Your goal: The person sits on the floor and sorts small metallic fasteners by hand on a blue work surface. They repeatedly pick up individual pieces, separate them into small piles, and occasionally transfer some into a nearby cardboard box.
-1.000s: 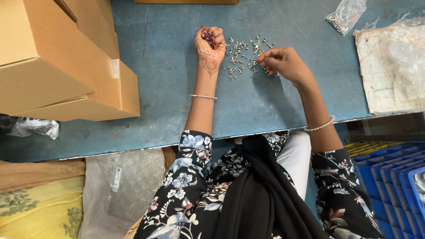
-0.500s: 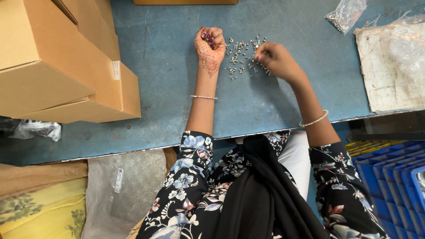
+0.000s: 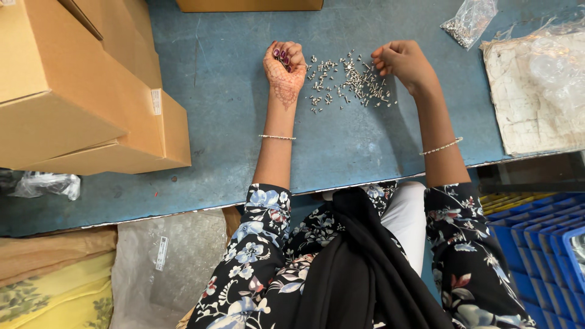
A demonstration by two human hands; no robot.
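small silver metal screws scattered loose on blue tabletop, upper centre | left hand grip curled shut, probably on gathered screws | right hand grip pinched, contents unclear | most unsorted

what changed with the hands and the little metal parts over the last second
The right hand lifted off the pile of small metal parts and drew back toward its right edge, fingers curled; whether it holds a part cannot be told. The left hand stayed loosely closed at the pile's left side, on the blue table. The pile, the cardboard boxes and the plastic bag did not move.
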